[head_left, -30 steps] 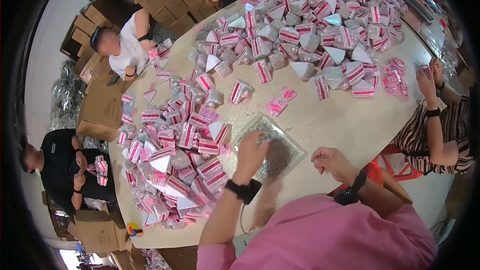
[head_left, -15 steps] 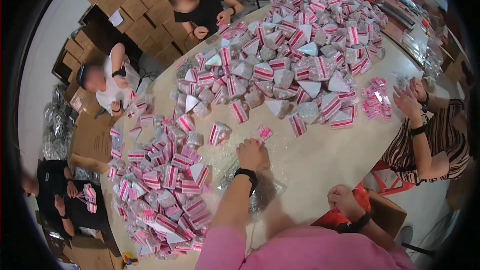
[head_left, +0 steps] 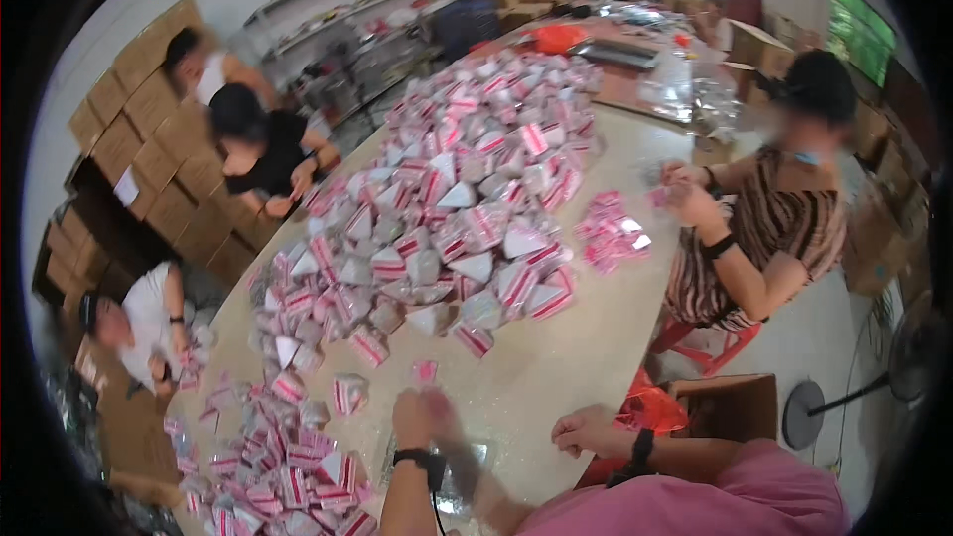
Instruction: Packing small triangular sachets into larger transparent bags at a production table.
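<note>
My left hand [head_left: 418,419], with a black band at the wrist, is over the table just short of a small pink card packet [head_left: 425,371]. Its fingers are blurred and mostly hidden behind the back of the hand. Beneath my left wrist lies a stack of clear plastic bags [head_left: 467,471]. My right hand [head_left: 586,431] is at the table's near right edge with its fingers curled together; anything between them is too small to make out. Close to my left hand sits a wrapped white wedge with a pink stripe [head_left: 348,394].
A large heap of wrapped wedges [head_left: 476,223] covers the middle of the table [head_left: 596,337], with a smaller pile [head_left: 288,471] at near left. Pink cards [head_left: 612,230] lie before a co-worker in stripes [head_left: 764,228]. An open carton [head_left: 730,407] and a fan [head_left: 804,412] stand at right.
The view has tilted up and shows more of the room. My left hand has drawn back slightly from the pink card packet. The striped co-worker's hands are now together at a pink card.
</note>
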Action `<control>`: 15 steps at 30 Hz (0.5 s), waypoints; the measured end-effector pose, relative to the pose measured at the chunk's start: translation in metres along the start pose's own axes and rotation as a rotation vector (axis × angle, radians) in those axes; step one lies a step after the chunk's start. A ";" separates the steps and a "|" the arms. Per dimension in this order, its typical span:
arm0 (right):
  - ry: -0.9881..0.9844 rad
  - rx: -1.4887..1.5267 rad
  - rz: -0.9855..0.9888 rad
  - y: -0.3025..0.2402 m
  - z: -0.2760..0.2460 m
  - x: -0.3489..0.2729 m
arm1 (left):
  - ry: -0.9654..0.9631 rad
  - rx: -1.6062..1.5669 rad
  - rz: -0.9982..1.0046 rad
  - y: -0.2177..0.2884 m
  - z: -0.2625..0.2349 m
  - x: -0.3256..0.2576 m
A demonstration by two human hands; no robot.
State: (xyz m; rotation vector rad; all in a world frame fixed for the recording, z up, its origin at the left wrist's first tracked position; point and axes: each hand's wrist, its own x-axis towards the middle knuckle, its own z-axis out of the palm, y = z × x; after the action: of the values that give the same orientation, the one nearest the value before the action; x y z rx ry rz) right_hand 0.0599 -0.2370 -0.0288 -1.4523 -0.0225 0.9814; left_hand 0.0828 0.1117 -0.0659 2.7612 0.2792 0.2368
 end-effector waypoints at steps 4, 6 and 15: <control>0.009 0.070 -0.029 0.021 -0.005 0.001 | -0.048 -0.172 0.042 0.047 -0.040 -0.001; 0.051 0.069 0.032 0.006 -0.001 -0.009 | 0.089 -0.328 0.043 0.034 -0.021 -0.003; -0.032 0.230 -0.025 0.019 0.013 -0.002 | 0.129 -0.812 -0.205 0.074 -0.067 -0.045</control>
State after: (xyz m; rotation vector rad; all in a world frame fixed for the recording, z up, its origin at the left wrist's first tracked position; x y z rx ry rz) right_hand 0.0411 -0.2314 -0.0406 -1.2233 0.0473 0.9545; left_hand 0.0379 0.0555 0.0167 1.9060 0.3908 0.3762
